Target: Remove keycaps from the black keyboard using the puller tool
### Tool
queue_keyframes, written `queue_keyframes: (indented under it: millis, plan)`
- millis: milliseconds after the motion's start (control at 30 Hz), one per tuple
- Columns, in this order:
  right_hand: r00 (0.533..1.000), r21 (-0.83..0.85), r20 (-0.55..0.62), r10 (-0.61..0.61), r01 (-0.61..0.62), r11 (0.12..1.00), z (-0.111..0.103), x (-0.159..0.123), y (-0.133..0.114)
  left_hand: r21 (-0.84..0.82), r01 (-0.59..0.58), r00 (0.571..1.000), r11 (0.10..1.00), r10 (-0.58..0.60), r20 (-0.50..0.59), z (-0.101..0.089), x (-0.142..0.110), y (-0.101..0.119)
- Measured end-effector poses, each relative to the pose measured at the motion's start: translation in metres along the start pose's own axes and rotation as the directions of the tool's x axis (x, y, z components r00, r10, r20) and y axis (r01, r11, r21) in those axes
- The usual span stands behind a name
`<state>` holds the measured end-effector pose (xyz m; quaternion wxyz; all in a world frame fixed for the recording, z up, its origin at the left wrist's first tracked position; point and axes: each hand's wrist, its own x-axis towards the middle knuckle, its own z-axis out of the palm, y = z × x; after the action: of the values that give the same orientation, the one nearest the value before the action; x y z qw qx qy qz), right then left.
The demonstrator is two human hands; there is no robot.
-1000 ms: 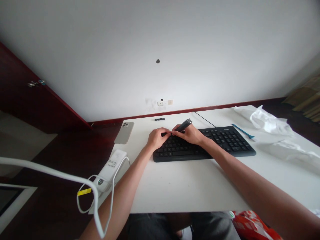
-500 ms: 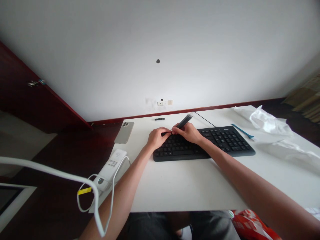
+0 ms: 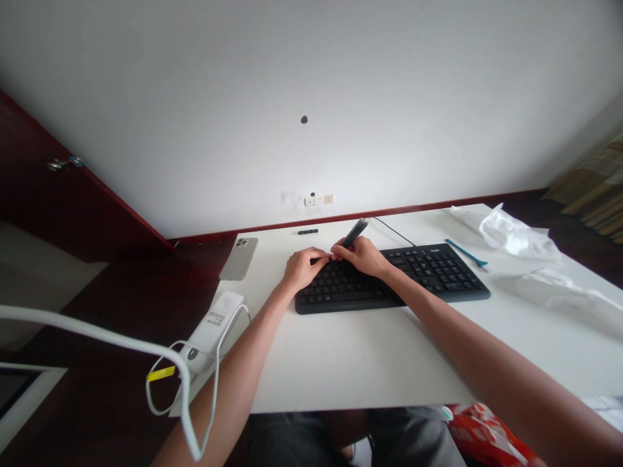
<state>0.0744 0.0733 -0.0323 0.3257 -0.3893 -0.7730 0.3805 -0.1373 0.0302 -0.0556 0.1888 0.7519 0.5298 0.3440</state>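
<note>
Right hand point(image 3: 363, 256): fingers curled and clamped around a slim dark-grey pen-like cylinder point(image 3: 355, 233), lower end hidden in the grip, upper end tilted up and away from the body, just above the rear edge of a black full-size computer keyboard point(image 3: 350, 293). Left hand point(image 3: 302, 269): fingers curled, tips touching the right hand's fingers over the keys; anything small pinched there, impossible to tell at this view. Cylinder, by appearance: probably light, stiff and smooth-sided, thus likely slippery; safest hold along the middle of the barrel, material uncertain. On a white rectangular tabletop point(image 3: 370, 376), further items: a titanium-grey smartphone point(image 3: 238, 258) lying face down near the left edge; a short black segmented strip point(image 3: 308, 231) near the rear edge; a slender blue plastic pry tool point(image 3: 466, 252) right of the keyboard; crumpled white plastic sheeting point(image 3: 513, 233) at the right end. Near the front-left corner, a white power-bank-like box point(image 3: 213, 331) with a looping white cable point(image 3: 97, 334) and a yellow tag point(image 3: 160, 373). Beyond the table, a white wall with a twin wall socket point(image 3: 318, 200). Below the front edge, a red-orange printed bag point(image 3: 481, 434).
</note>
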Motion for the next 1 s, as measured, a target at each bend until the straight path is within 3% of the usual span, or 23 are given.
queue_keyframes:
  millis: [333,1000]
  plan:
    - [0.983,-0.041,0.080,-0.163,0.167,0.985,-0.004,-0.008,-0.002,0.002,-0.036,0.999,0.999,0.036,-0.008,0.002,0.001,-0.006]
    - [0.976,-0.043,0.118,-0.185,0.191,0.981,-0.008,-0.013,-0.001,0.010,0.014,1.000,1.000,-0.014,0.007,0.000,0.001,-0.001]
